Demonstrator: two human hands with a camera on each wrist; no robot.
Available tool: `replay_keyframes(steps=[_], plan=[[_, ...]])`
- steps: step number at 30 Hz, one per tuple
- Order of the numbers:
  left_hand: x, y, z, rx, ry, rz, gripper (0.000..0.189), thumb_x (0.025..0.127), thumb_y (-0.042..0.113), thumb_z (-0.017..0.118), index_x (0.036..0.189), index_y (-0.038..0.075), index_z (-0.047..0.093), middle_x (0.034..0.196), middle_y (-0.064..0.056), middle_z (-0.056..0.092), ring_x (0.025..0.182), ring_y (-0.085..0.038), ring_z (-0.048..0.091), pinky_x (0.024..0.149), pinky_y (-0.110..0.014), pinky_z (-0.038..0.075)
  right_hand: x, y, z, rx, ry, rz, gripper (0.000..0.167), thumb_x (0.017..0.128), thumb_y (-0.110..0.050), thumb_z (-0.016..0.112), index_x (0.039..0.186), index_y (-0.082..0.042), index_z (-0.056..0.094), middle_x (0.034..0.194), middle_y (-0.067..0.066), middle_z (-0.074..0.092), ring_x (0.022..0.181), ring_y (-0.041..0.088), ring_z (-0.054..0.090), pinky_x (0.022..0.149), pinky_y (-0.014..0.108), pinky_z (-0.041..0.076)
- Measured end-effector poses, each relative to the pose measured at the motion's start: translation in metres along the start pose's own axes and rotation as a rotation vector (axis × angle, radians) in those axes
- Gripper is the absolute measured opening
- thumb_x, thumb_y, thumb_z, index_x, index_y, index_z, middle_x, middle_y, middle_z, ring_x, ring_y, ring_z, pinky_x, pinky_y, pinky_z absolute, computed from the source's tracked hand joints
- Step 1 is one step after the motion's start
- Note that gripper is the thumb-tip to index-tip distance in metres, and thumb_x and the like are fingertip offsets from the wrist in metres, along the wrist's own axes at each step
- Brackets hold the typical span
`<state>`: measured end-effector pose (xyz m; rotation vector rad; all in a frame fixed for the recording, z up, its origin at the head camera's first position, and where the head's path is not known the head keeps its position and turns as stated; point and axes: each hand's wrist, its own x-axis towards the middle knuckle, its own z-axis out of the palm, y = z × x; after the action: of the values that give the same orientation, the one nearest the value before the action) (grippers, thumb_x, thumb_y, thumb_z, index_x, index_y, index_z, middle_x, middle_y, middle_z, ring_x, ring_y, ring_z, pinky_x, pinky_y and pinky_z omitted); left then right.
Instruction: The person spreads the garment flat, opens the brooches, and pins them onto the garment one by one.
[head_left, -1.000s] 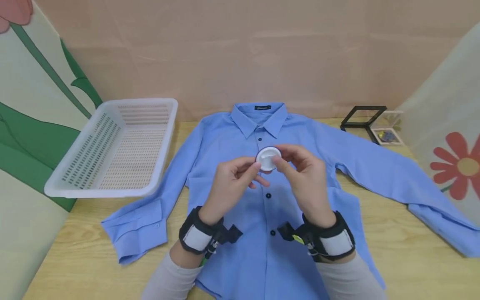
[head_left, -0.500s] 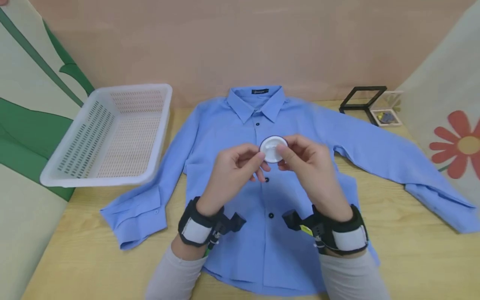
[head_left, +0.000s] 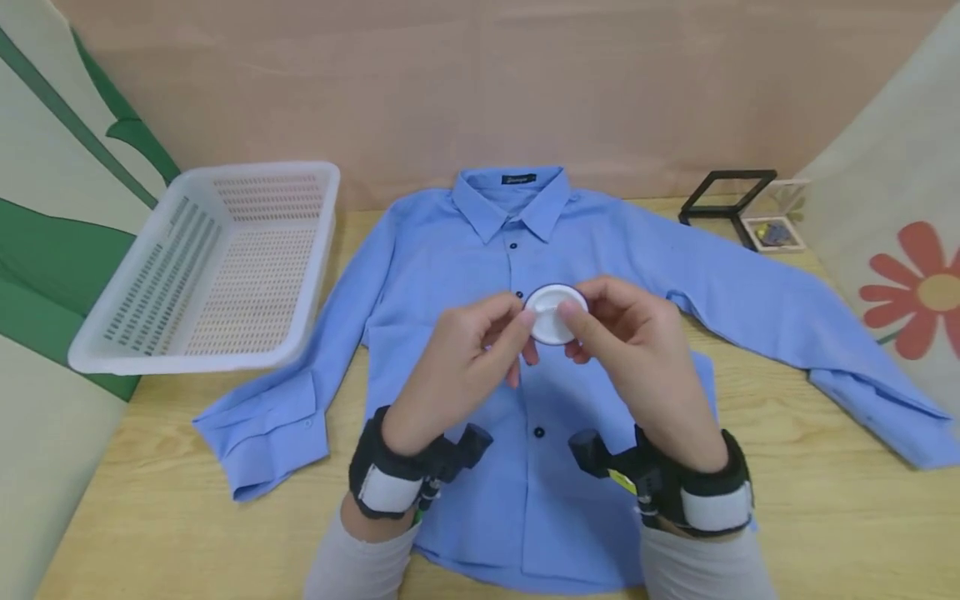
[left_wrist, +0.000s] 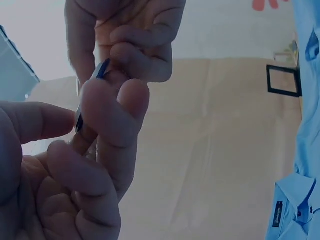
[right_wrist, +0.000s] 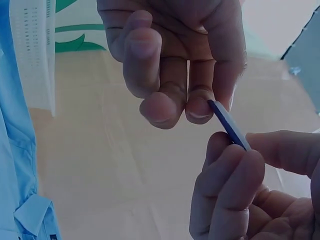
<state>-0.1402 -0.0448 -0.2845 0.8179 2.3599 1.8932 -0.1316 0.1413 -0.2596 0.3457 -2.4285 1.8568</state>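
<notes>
A small round badge [head_left: 551, 297], white on the side facing me and dark blue at the rim, is held up over the blue shirt [head_left: 480, 467]. My left hand [head_left: 471, 354] pinches its left edge between thumb and fingertips. On the other side my right hand [head_left: 641, 354] grips it, the thumb lying across the white face. From the right wrist the badge [right_wrist: 230, 125] shows edge-on as a thin disc with a blue outer side. The shirt lies spread front up, collar at the far side, with dark buttons down the middle.
A white perforated plastic basket [head_left: 258, 275] stands at the left, overlapping the shirt's left sleeve in this view. At the back right is a black frame [head_left: 727, 179] beside a small light-coloured box [head_left: 774, 235]. A pinkish cloth backdrop [head_left: 480, 92] rises behind the wooden table [head_left: 142, 508].
The head view has tilted down somewhat. Both hands have shifted slightly right with the badge, which stays gripped between them; its white face has turned a little. Shirt and basket lie as before.
</notes>
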Motion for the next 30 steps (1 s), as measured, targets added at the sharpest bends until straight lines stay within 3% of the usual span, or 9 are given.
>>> replay_keyframes(steps=[7, 23, 30], plan=[[-0.001, 0.001, -0.001, 0.004, -0.014, 0.004, 0.023, 0.105, 0.015, 0.049, 0.087, 0.004, 0.059, 0.072, -0.008, 0.061, 0.052, -0.013, 0.049, 0.048, -0.027, 0.042, -0.001, -0.002, 0.003, 0.012, 0.013, -0.01, 0.016, 0.097, -0.015, 0.065, 0.099, 0.001, 0.067, 0.074, 0.002, 0.066, 0.06, 0.017, 0.058, 0.057, 0.023, 0.053], [0.001, -0.002, 0.002, 0.07, 0.015, 0.025, 0.024, 0.104, 0.014, 0.049, 0.084, 0.005, 0.059, 0.068, -0.006, 0.06, 0.052, -0.011, 0.045, 0.046, -0.025, 0.038, 0.005, 0.008, 0.008, 0.027, 0.029, 0.023, 0.017, 0.096, -0.015, 0.065, 0.097, 0.002, 0.065, 0.079, 0.004, 0.068, 0.061, 0.015, 0.058, 0.057, 0.023, 0.053], [0.001, -0.002, 0.0, 0.038, 0.021, 0.008, 0.025, 0.105, 0.015, 0.047, 0.085, 0.005, 0.058, 0.067, -0.005, 0.06, 0.047, -0.012, 0.043, 0.043, -0.026, 0.035, 0.007, 0.01, 0.011, 0.06, 0.033, 0.011, 0.018, 0.096, -0.015, 0.066, 0.099, 0.002, 0.066, 0.08, 0.001, 0.068, 0.061, 0.015, 0.059, 0.059, 0.023, 0.054]])
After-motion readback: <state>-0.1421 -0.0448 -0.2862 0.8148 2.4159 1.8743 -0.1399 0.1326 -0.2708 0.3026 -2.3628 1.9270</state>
